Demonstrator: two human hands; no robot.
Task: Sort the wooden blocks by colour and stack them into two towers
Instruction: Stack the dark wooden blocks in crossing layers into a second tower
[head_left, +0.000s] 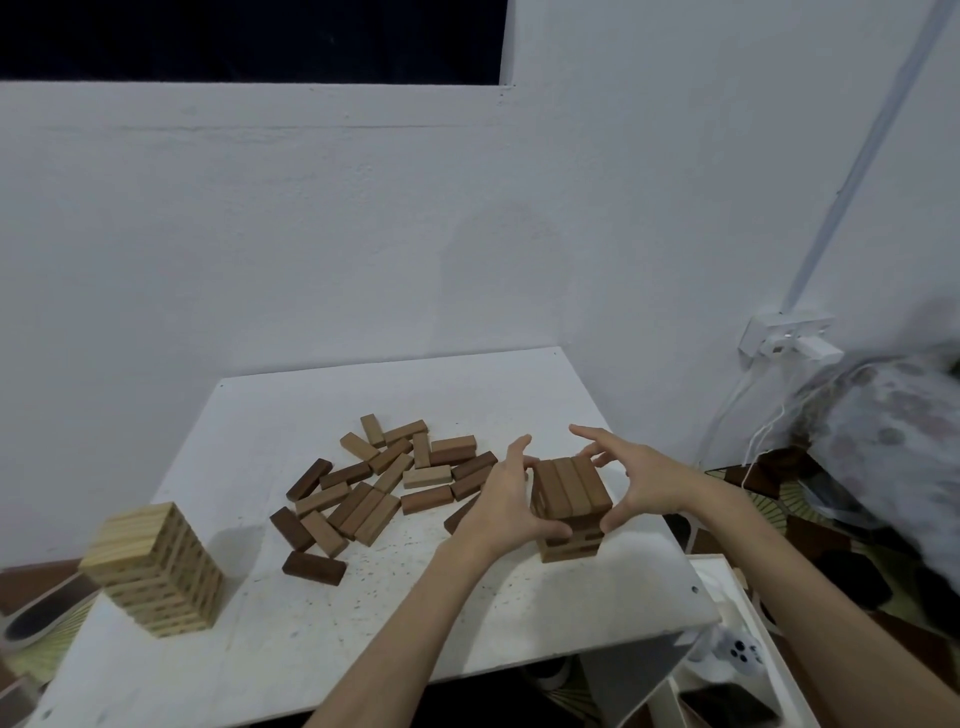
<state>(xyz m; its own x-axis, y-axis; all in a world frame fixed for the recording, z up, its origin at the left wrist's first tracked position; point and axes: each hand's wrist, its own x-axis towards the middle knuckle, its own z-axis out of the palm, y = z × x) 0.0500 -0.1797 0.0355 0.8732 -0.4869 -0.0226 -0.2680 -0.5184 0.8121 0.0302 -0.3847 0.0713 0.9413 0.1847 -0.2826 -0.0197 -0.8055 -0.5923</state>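
Your 2 hands bracket the brown tower (571, 506), which stands at about 4 o'clock on the white surface (363, 623). Your left hand (506, 496) lies against its left face with the thumb (545, 529) reaching across the near side; your right hand (641, 480) cups the right face, fingers spread and loosely bent, thumb low on the near corner. Neither hand holds a block: they only press or hover at the tower's sides, and whether the far fingers touch the wood cannot be told.

This looks like a squaring-up step. Press both palms in evenly and at the same height, so the layers slide flush instead of the top shearing off. Keep the pressure light, then let go of both sides together. The top layer of 3 blocks (571, 486) looks level; check the lower gaps before adding more.

The loose brown blocks (384, 483) lie in a heap at 12 o'clock of centre, just left of your left hand, so draw the next one from the near edge of the heap. The pale tower (156, 566) stands finished-looking at 8 o'clock, well apart.

No brand, label or readable writing shows on the blocks or the surface.
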